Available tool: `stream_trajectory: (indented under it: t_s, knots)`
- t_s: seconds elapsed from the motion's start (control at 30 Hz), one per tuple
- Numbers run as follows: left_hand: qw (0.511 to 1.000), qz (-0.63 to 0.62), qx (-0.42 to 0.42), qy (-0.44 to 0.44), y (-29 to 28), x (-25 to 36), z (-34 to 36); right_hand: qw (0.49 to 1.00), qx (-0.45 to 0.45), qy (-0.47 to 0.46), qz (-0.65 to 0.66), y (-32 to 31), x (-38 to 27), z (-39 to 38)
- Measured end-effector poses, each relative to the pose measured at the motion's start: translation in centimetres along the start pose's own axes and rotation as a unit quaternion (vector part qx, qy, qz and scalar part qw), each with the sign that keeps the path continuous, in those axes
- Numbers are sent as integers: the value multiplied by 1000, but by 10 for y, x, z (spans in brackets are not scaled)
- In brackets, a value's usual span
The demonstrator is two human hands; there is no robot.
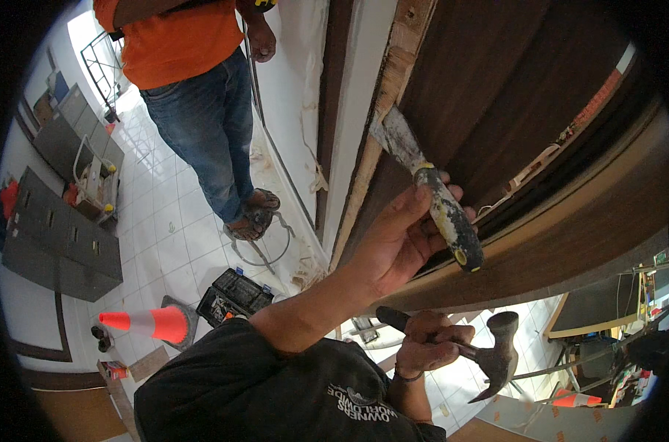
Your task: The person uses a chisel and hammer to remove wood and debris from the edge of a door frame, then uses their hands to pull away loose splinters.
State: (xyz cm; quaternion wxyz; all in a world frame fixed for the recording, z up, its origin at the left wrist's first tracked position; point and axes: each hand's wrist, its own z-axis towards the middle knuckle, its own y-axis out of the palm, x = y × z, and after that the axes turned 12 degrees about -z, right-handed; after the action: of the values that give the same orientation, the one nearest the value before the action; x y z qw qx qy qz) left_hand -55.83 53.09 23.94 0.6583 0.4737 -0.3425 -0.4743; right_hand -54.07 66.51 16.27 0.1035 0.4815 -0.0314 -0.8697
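Observation:
My left hand [393,247] is closed round the paint-spattered handle of a putty knife [446,214]. The worn metal blade points up and away, its tip against the rough, chipped wooden edge [395,82] of a dark brown door panel [489,81]. Lower down, my right hand [426,345] grips a claw hammer [498,355] by its handle near the head. The hammer is apart from the putty knife, and its claw points downward.
A person in an orange shirt and jeans [202,125] stands barefoot on a round stool [264,258] at the left. Below are an open black toolbox [235,295] and an orange traffic cone [146,323]. Grey filing cabinets [62,236] line the left wall.

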Motion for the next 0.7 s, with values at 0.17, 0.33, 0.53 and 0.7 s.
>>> stream_trajectory:
  t_s: [0.17,0.33,0.53,0.7]
  knots:
    - [998,48,30,22,8,13,-14,996,-81,34,29,-11,9,-9]
    - [992,-43,-46,-110,-4,61,-59,994,-104,-37,-22,-16,7,-8]
    - [962,270,14,-44,-26,50,-93,962,-235,122,69,-9,-9,-8]
    - [772,623,-111,66,-17,48,-81,973,-209,97,33,-9,-7,-17]
